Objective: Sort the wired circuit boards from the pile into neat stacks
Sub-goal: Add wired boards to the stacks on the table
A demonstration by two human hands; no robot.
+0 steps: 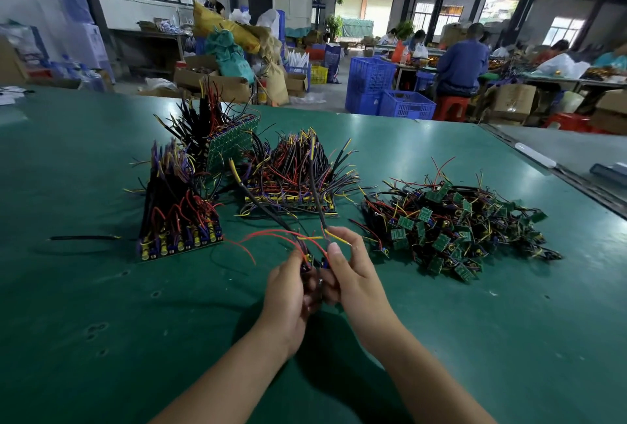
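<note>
Left hand (287,289) and right hand (354,276) each pinch small wired circuit boards (308,259), fingers curled.

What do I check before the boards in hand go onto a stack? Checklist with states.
1. Grip: left hand and right hand both hold the held boards: ok.
2. Boards lined up with each other: fingers hide them, cannot tell.
3. Their long wires free of the middle stack: they cross in front of it, cannot tell.
4. The near stack tidy, wires upright: ok.
5. Loose pile apart from the stacks: ok.
6. Stray wire on the table, left of the near stack: not ok.
</note>
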